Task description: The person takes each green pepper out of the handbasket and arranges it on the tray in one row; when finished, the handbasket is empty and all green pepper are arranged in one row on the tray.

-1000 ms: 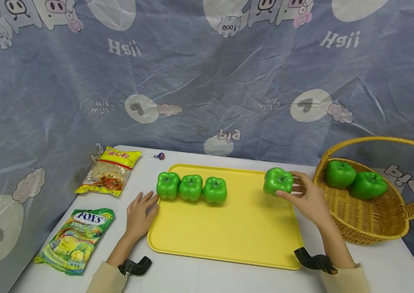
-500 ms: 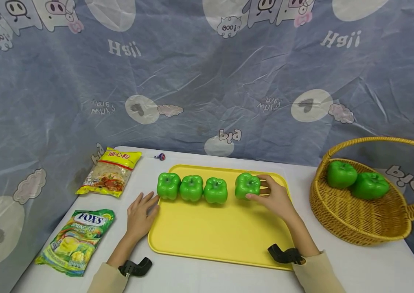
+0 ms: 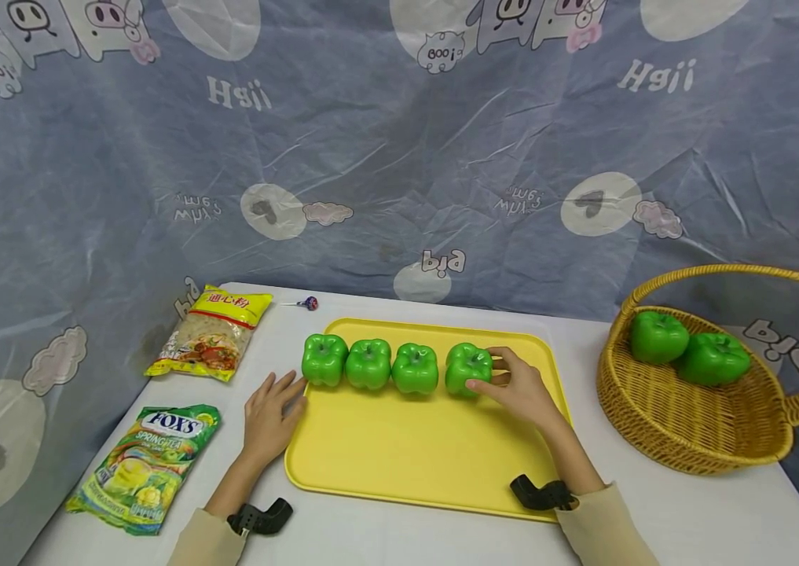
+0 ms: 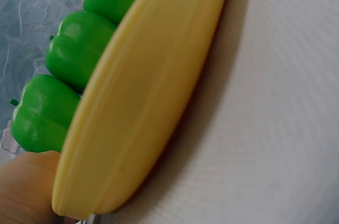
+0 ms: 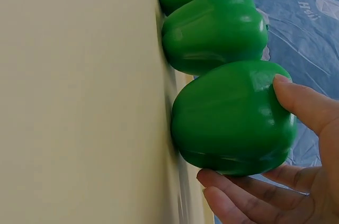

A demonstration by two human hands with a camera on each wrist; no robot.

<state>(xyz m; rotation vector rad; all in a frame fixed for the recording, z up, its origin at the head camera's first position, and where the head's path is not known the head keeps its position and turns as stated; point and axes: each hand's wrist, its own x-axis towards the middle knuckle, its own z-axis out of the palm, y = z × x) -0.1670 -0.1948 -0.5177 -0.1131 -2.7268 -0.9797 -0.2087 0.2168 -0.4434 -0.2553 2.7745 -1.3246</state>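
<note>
- A second ago my right hand [image 3: 522,389] held the pepper [image 3: 466,368] above the tray [image 3: 434,448] by its right edge; now both are further left and lower.
- Only a narrow gap now separates that pepper from the next pepper [image 3: 415,369].
- My sleeve [image 3: 604,525] and wristband [image 3: 544,496] have shifted left too.
- The basket's [image 3: 682,448] near left side, covered by my arm [image 3: 570,456] before, now shows.

Two plain beige sleeves [image 3: 606,525]; two black wrist straps [image 3: 247,518], each bearing a curved black piece [image 3: 276,515].
</note>
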